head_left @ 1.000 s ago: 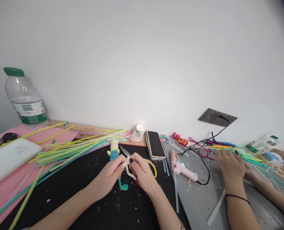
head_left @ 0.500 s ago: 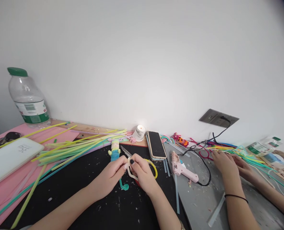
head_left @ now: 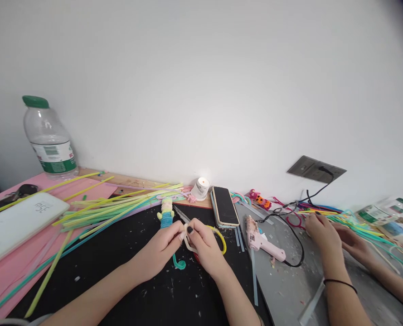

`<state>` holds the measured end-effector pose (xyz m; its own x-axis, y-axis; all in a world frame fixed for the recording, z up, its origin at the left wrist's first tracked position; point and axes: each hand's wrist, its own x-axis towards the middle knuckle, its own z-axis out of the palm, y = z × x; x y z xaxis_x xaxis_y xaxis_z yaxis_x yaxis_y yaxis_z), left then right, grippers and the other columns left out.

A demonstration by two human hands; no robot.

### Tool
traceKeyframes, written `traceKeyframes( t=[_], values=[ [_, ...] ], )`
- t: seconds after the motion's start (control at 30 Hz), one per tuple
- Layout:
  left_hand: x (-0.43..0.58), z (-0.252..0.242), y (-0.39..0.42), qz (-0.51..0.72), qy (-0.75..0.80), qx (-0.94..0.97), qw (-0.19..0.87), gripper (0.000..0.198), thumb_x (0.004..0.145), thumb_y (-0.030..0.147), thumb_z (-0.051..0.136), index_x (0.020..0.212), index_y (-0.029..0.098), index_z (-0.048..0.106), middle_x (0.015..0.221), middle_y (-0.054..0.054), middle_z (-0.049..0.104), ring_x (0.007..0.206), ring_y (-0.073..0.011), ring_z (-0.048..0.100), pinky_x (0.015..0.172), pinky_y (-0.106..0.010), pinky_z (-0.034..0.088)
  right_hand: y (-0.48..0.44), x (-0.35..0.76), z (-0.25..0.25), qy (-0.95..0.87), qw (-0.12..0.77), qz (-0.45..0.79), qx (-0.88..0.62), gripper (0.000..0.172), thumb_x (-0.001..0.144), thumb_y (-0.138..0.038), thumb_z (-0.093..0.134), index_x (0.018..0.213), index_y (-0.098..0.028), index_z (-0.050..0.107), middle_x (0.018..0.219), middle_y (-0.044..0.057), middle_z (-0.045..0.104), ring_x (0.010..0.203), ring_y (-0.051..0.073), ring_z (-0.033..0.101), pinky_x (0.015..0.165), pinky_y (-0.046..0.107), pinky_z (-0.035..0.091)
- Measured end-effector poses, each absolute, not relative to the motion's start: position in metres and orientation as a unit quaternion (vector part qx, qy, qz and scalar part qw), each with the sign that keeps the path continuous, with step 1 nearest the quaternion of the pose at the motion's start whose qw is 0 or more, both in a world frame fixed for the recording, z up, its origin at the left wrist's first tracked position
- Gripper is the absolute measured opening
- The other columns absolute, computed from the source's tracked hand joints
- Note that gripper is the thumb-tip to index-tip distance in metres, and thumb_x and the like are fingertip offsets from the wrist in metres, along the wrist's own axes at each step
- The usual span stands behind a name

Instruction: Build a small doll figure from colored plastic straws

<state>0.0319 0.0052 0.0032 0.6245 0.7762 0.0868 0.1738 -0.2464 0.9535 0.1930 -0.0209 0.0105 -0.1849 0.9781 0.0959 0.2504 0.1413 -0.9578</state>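
Fingers of my left hand (head_left: 158, 251) are pinched together on one end of a cream pipe cleaner (head_left: 189, 243). The same bent, looped piece is gripped by my right hand (head_left: 203, 246), and the two hands nearly touch. Just behind them on the black mat lies a small figure (head_left: 167, 214) with a blue wound body, partly covered by my left hand. A curled teal piece (head_left: 179, 263) shows below my hands. Scissors with a yellow handle (head_left: 221, 240) lie under and beside my right hand, blades toward the wall.
Pipe cleaners (head_left: 109, 210), a white power bank (head_left: 27, 224) and a bottle (head_left: 51, 140) are at left. Behind stand a white cup (head_left: 200, 189) and phone (head_left: 225, 207). A pink glue gun (head_left: 264, 244) with cord lies right, near another person's hands (head_left: 323, 233).
The view has shifted slightly, so objects sit further right. My hands keep their pinch on the cream piece. The other person's near hand has lifted and turned a little.
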Motion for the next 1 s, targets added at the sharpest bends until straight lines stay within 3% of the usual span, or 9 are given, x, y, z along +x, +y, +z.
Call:
traceKeyframes(
  t=[1.0],
  values=[
    [0.0284,0.0104,0.0091,0.296,0.346,0.761,0.462,0.03,0.095,0.037,0.033,0.071,0.02,0.04,0.066,0.005,0.04,0.062,-0.0129,0.037,0.06,-0.025,0.03,-0.0204,0.1901,0.0056,-0.645,0.421,0.427,-0.474,0.021,0.091,-0.023,0.04,0.071,-0.02,0.041,0.062,-0.006,0.036,0.058,0.01,0.032,0.055,0.022,0.027]
  ],
)
